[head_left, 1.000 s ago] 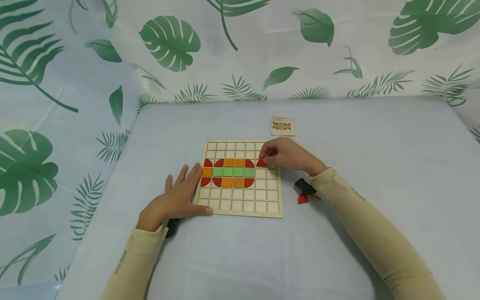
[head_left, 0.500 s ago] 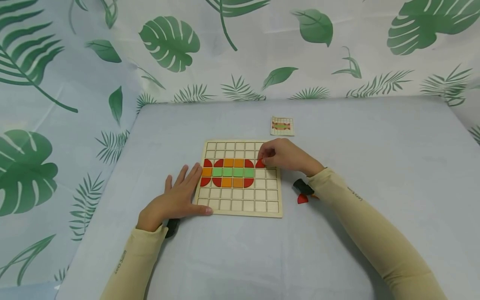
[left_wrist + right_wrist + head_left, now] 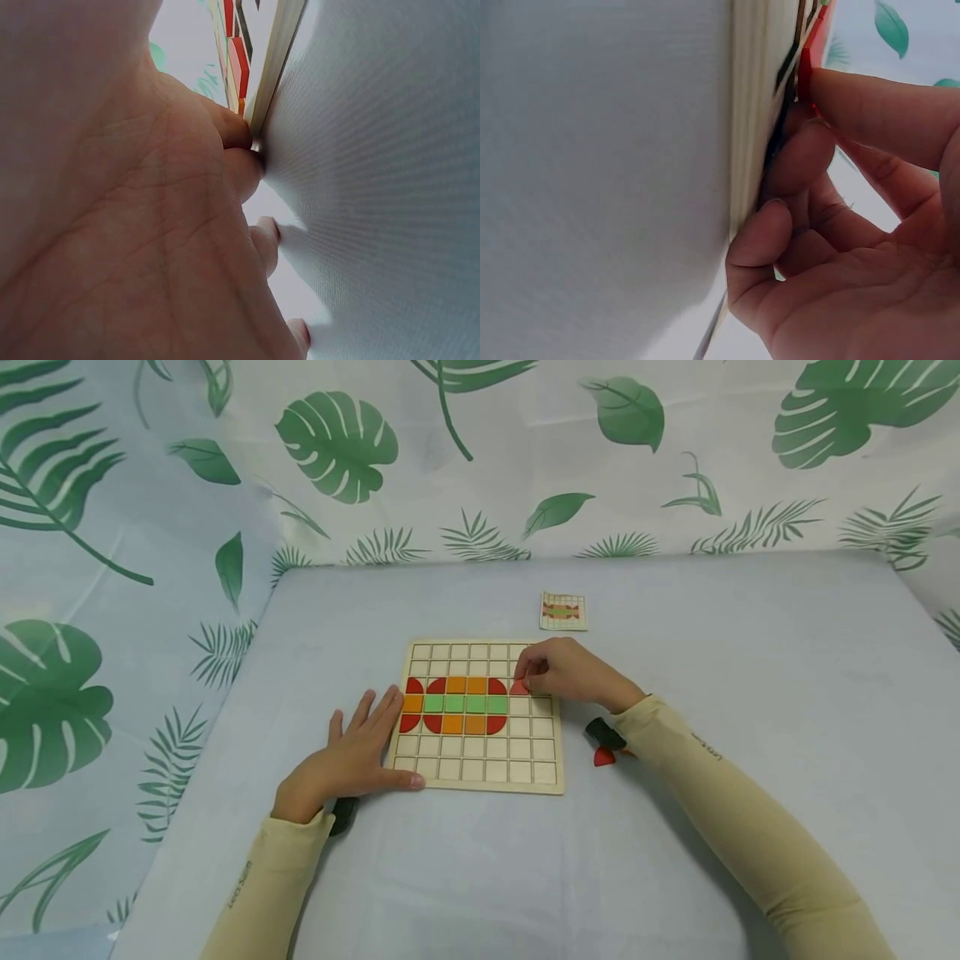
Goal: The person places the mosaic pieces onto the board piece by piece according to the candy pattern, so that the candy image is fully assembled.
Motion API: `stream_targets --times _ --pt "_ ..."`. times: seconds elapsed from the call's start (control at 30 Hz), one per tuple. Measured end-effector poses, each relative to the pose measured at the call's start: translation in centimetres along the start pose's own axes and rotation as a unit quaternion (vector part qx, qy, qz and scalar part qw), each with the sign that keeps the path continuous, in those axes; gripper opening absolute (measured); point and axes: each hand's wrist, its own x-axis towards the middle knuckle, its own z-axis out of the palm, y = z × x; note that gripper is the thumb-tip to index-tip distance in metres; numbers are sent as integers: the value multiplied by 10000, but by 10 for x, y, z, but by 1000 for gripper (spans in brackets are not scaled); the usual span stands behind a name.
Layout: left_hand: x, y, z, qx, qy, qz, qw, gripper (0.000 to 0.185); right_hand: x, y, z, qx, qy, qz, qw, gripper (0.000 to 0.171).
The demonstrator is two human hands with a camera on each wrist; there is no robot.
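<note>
A square wooden grid board (image 3: 495,772) lies on the table, bearing red quarter-circle, orange square and green square tiles (image 3: 455,703) in its middle rows. My left hand (image 3: 348,764) rests along the board's left edge, fingers spread and straight, thumb at the lower left corner. In the left wrist view, its fingertips touch the board's side (image 3: 271,64). Over the right part of the board, my right hand (image 3: 570,672) pinches a red quarter-circle tile (image 3: 518,688) between thumb and forefinger. The right wrist view shows this red tile (image 3: 810,64) close against the board's surface.
Behind the board lies a small pattern card (image 3: 563,612) with a similar coloured design. Right of the board, a loose red quarter-circle tile (image 3: 603,757) and an orange piece (image 3: 628,752) lie partly under the right wrist's black camera (image 3: 604,733). A leaf-print cloth hangs behind.
My right hand has shifted slightly left with the red tile, which now lines up with a grid square and looks paler. The left hand stays where it was.
</note>
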Motion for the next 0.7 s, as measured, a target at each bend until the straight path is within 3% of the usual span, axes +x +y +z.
stream_targets --times 0.23,0.7 --pt "0 0 0 0 -2 -3 10000 130 -1 3 1 95 45 164 9998 12" --pt "0 0 0 -3 19 44 10000 131 -2 5 2 193 178 69 9996 15"
